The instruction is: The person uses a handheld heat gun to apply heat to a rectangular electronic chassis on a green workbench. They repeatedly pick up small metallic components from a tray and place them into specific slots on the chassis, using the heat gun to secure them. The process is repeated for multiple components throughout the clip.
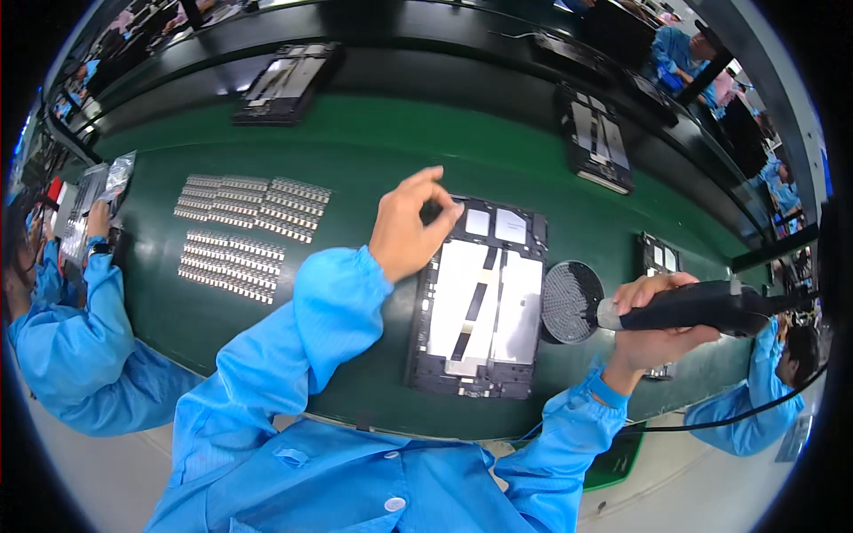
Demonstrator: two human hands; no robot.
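Observation:
In front of me an opened tablet (478,302) lies on the green bench, its silvery battery panels and dark ribbon cable facing up. Over its upper left corner, my left hand (410,222) pinches thumb and forefinger together; anything between the fingertips is too small to make out. On the right, my right hand (653,333) grips a black electric screwdriver (702,307), held level and pointing left. The screwdriver's tip reaches into a round black dish (548,333) of small screws (569,302), just right of the tablet.
Small metallic parts (253,209) lie in rows at left. More opened tablets stand on the far left (286,84), far right (595,138) and beyond the dish (659,253). A cable (711,422) hangs at right. Co-workers in blue sit on both sides.

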